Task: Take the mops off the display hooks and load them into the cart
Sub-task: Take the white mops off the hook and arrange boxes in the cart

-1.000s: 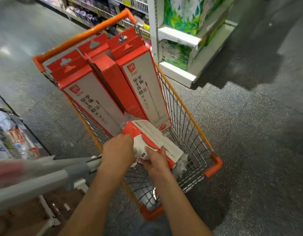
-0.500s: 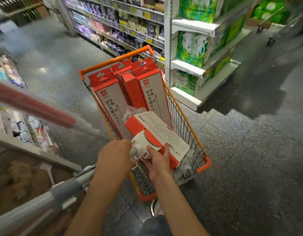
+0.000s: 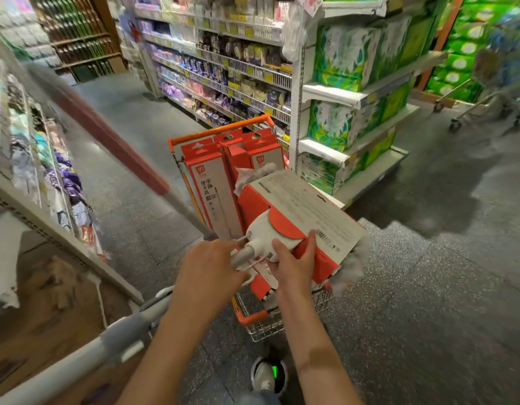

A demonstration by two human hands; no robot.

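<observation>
Supermarket aisle floor surrounds the cart. Since a second ago the mop head has lifted above the cart's near end, toward 12 o'clock of both hands: left hand grips its neck, right hand pinches its packaging. Loading looks unfinished.

Printed marks on the mop packaging in the cart

The upright mop box at the cart's left edge bore a white logo on its red top and large vertical Chinese characters, 平拖 and 免手洗, on its pale face. The box beside it showed the same logo. The mop-head carton carried a barcode and fine print too small to read.
</observation>
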